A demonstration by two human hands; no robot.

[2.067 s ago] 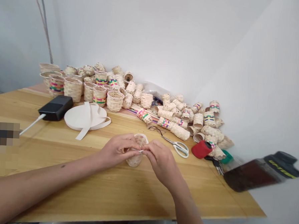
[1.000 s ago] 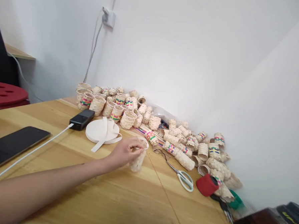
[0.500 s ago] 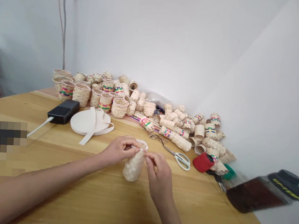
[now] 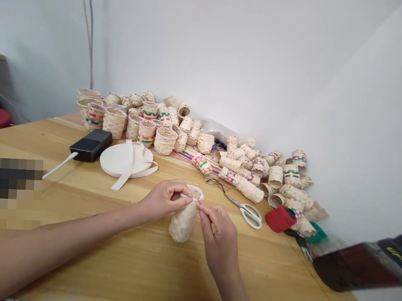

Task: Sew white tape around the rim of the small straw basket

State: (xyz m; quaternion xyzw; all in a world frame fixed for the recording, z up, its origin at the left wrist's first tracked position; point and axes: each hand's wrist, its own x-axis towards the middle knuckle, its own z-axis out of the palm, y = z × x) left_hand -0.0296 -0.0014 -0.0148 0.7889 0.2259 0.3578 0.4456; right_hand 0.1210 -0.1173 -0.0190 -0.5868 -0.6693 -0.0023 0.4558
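The basket (image 4: 182,225) is woven from matt, rough-looking, bamboo-like strips, and the table (image 4: 121,265) is surfaced in smooth wood with a soft sheen. The roll of ribbon (image 4: 113,161) is wound from matt, cloth-like material; the scissors (image 4: 243,207) are fitted with metal blades and smooth, plastic-looking handles, and the wall (image 4: 233,58) is finished matt.

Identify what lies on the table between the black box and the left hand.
The head view shows a flat roll of white tape between the black box and the left hand, which grips the woven basket at its rim.
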